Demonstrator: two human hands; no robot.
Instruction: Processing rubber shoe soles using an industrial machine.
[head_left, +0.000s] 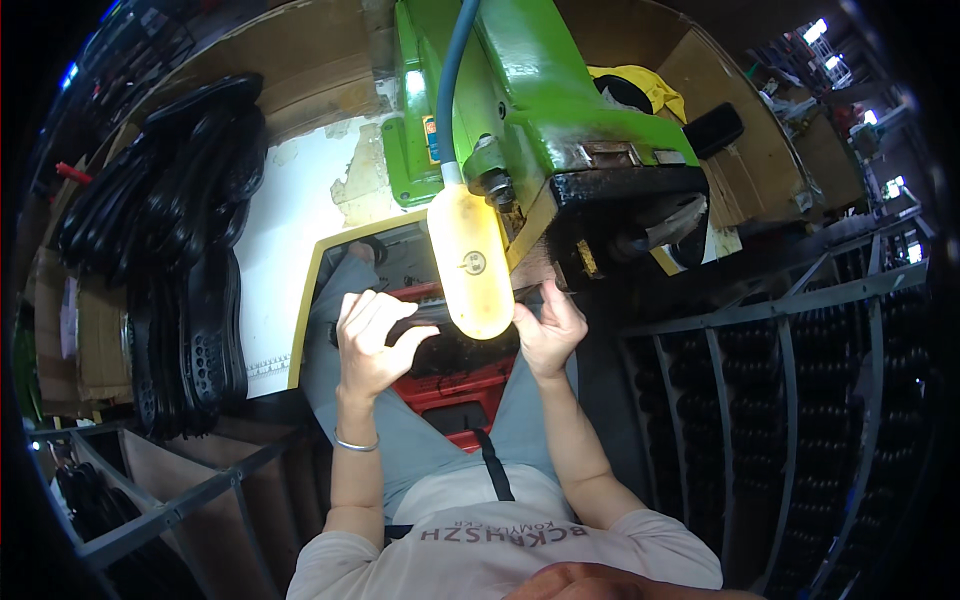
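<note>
My left hand (374, 342) is just left of a glowing yellow oval lamp (470, 265), its fingers curled and its thumb stretched toward them. Dark material shows between that thumb and fingers, too dim to name. On the lamp's other side, my right hand (548, 332) is closed with thumb and index finger near each other, just below the head of a green machine (540, 90). Whatever lies between the two hands is mostly hidden behind the lamp. A blue-grey hose (455, 80) runs up from the lamp.
Black shoe soles (190, 190) are piled on the white, yellow-edged table (290, 210) at left. A metal rack (790, 400) with rows of dark items stands at right, a partitioned rack (165, 510) at lower left. Cardboard (310, 60) stands behind. Something red (450, 390) shows below my hands.
</note>
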